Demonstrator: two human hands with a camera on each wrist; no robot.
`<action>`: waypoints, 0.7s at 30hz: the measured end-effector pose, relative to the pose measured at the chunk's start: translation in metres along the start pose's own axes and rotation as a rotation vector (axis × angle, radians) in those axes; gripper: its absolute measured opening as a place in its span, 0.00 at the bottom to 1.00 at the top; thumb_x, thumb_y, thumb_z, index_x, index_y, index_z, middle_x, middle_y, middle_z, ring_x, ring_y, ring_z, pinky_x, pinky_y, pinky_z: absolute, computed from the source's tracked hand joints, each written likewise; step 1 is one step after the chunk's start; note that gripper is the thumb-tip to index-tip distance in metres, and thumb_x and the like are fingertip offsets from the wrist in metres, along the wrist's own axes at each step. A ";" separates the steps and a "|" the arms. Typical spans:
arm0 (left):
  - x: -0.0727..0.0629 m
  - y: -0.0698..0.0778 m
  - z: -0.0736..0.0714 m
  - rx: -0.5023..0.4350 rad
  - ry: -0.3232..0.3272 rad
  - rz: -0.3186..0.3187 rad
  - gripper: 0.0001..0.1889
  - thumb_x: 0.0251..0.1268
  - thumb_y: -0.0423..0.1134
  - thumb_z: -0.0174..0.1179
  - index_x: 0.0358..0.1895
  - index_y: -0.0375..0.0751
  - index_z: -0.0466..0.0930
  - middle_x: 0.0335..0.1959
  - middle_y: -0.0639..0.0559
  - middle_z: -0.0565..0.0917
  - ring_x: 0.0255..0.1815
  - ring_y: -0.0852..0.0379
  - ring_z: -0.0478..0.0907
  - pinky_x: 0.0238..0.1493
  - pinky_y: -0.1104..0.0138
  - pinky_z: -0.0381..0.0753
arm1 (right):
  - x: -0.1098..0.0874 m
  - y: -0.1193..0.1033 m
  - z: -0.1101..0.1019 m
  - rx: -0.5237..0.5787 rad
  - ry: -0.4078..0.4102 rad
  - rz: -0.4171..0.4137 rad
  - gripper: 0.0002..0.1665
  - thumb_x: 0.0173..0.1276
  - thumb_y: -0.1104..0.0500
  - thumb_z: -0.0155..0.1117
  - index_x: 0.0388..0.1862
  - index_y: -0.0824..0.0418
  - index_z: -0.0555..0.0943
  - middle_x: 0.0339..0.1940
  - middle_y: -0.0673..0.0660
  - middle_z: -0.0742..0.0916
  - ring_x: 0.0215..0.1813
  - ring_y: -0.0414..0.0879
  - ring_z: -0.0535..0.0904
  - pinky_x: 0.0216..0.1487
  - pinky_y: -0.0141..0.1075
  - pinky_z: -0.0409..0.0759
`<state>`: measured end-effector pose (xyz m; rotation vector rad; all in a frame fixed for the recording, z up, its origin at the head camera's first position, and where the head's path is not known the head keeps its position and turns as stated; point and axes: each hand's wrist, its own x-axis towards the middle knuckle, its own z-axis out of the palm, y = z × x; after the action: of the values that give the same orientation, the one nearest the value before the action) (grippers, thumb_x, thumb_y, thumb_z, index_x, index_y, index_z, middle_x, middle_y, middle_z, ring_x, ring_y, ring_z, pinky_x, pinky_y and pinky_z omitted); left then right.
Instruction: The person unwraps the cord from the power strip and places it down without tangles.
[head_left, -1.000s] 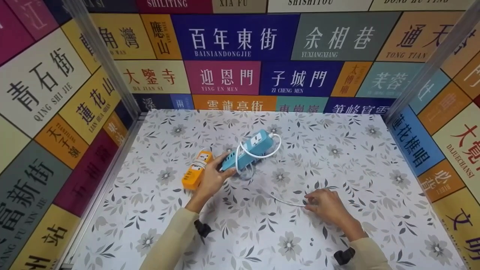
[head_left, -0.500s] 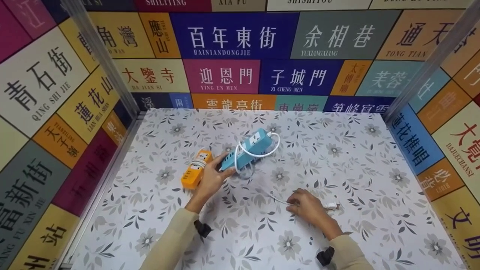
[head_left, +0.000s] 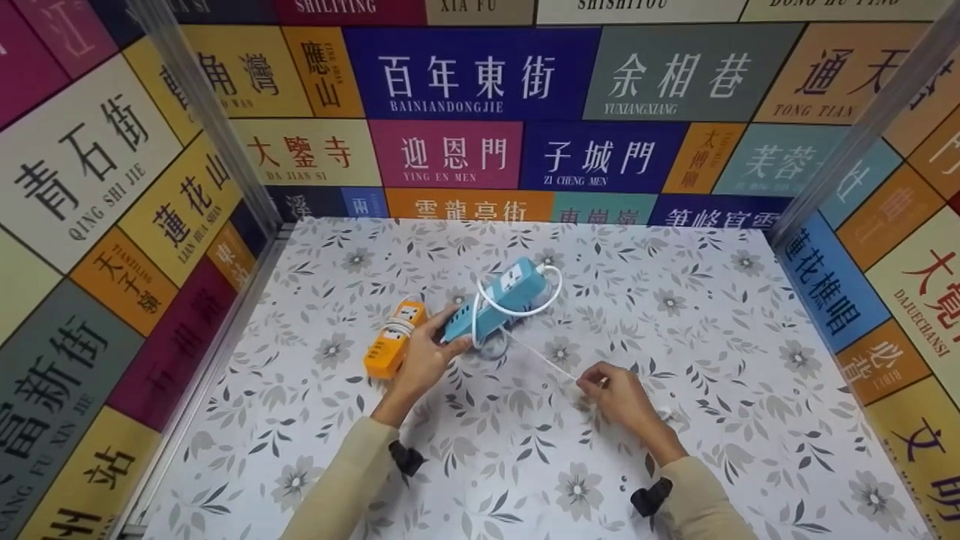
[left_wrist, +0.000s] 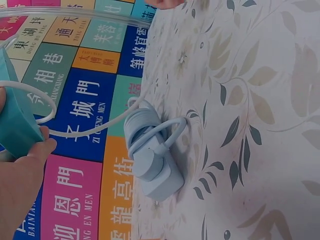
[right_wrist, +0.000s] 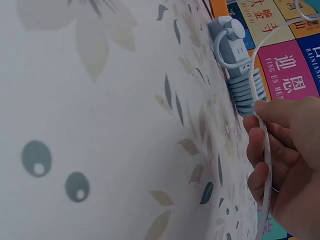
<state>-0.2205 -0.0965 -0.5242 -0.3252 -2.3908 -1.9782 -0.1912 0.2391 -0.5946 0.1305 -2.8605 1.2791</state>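
Observation:
My left hand grips the near left end of a blue power strip, which it tilts up over the table. A loose loop of white cord runs around the strip. Further along, the cord stretches toward my right hand, whose thumb and fingers pinch it. In the right wrist view the cord passes along the curled fingers. Its plug shows beyond the right wrist. Left of my left hand lies an orange power strip with its cord wound around it.
A pale blue-grey power strip with a coiled cord lies on the table in both wrist views. The table has a floral cover. Panels with street names stand behind it and at both sides.
My right hand has slid leftward along the white cord, away from the plug, then lifted slightly, drawing the cord straighter. The left hand and the blue power strip have hardly moved.

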 end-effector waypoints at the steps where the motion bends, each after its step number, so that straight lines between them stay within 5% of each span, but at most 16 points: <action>1: 0.000 0.001 0.000 0.001 -0.002 -0.004 0.33 0.64 0.37 0.68 0.71 0.32 0.68 0.75 0.32 0.65 0.76 0.39 0.64 0.76 0.48 0.64 | 0.002 -0.001 -0.002 0.010 0.014 0.007 0.03 0.66 0.58 0.70 0.33 0.57 0.85 0.31 0.52 0.88 0.31 0.41 0.78 0.31 0.29 0.75; 6: -0.002 0.001 0.000 0.015 -0.003 -0.029 0.33 0.63 0.36 0.68 0.71 0.35 0.69 0.75 0.35 0.66 0.75 0.40 0.65 0.76 0.47 0.64 | 0.011 -0.013 -0.014 0.061 0.056 0.035 0.07 0.68 0.56 0.69 0.37 0.59 0.85 0.34 0.56 0.88 0.30 0.48 0.82 0.27 0.28 0.74; 13: -0.004 0.001 0.002 0.004 -0.042 -0.012 0.34 0.63 0.39 0.69 0.71 0.34 0.69 0.72 0.36 0.71 0.70 0.42 0.71 0.72 0.47 0.70 | 0.028 -0.030 -0.036 0.052 0.140 -0.013 0.11 0.69 0.53 0.68 0.40 0.60 0.85 0.34 0.58 0.88 0.22 0.36 0.72 0.21 0.28 0.71; 21: -0.005 -0.003 0.005 -0.001 -0.066 0.012 0.33 0.63 0.37 0.69 0.70 0.34 0.70 0.70 0.34 0.72 0.64 0.42 0.74 0.68 0.49 0.75 | 0.042 -0.055 -0.063 0.133 0.200 -0.018 0.13 0.71 0.51 0.66 0.41 0.60 0.85 0.31 0.54 0.87 0.22 0.38 0.75 0.22 0.29 0.72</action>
<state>-0.2152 -0.0927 -0.5291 -0.4107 -2.4207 -1.9938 -0.2309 0.2466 -0.5099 0.0269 -2.6029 1.3925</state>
